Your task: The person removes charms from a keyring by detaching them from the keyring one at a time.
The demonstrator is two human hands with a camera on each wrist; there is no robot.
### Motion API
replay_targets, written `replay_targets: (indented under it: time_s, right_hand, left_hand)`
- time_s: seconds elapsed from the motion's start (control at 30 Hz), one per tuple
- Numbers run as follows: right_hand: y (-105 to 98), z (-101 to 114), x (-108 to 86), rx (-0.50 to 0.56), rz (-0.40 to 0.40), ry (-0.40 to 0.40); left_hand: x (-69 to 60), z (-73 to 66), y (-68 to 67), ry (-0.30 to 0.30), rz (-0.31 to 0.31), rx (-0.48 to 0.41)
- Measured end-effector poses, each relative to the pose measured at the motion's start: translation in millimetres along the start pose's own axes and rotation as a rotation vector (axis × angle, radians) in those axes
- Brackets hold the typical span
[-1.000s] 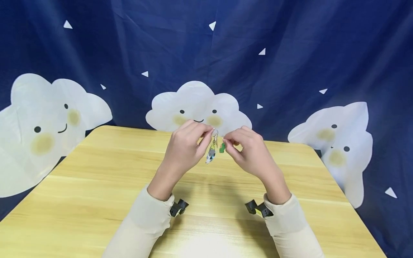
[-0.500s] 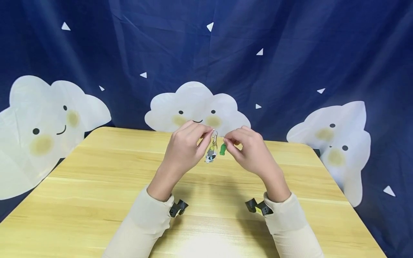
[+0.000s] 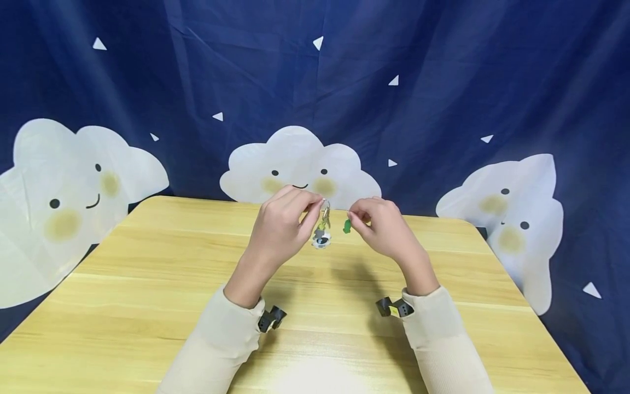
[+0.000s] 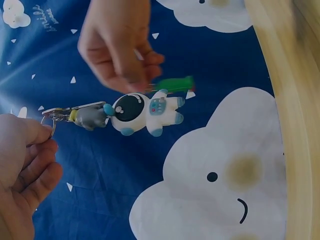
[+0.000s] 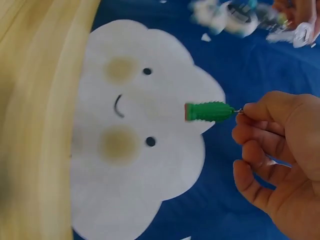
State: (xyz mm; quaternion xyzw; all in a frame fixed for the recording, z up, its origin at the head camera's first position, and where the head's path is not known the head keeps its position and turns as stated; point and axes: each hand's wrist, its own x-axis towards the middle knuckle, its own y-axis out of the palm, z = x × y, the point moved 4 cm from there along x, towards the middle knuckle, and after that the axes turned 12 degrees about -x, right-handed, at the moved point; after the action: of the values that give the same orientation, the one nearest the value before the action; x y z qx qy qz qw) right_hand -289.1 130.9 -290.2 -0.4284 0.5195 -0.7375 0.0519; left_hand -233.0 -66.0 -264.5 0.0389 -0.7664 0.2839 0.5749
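Between thumb and forefinger, my left hand (image 3: pixel 283 227) pinches a metal ring (image 4: pixel 53 126). From that ring hang a clasp, a small grey figure (image 4: pixel 91 117) and a white astronaut figure (image 4: pixel 152 115) with a dark visor. To the right, my right hand (image 3: pixel 386 230) pinches the small metal loop (image 5: pixel 239 111) of a green charm (image 5: pixel 209 111), which hangs apart from the ring in the head view. The right wrist view shows the green charm with a brownish end; the astronaut figure is blurred at the top there.
Both hands are above a light wooden table (image 3: pixel 197 284). Behind it hangs a dark blue cloth (image 3: pixel 275 71) with white smiling clouds and small triangles. A black wrist camera (image 3: pixel 272 319) sits at the left sleeve, another (image 3: pixel 395 307) at the right.
My right hand has moved a little to the right with the green charm, widening the space to the ring. The astronaut figure has turned while my left hand stays nearly in place.
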Motion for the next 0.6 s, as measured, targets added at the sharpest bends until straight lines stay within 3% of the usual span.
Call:
replay_targets:
  time_s: [0.6]
  right_hand:
    - [58, -59, -18.3, 0.033, 0.367, 0.188]
  left_hand:
    - [-0.3, 1.0, -2.8, 0.001, -0.016, 0.004]
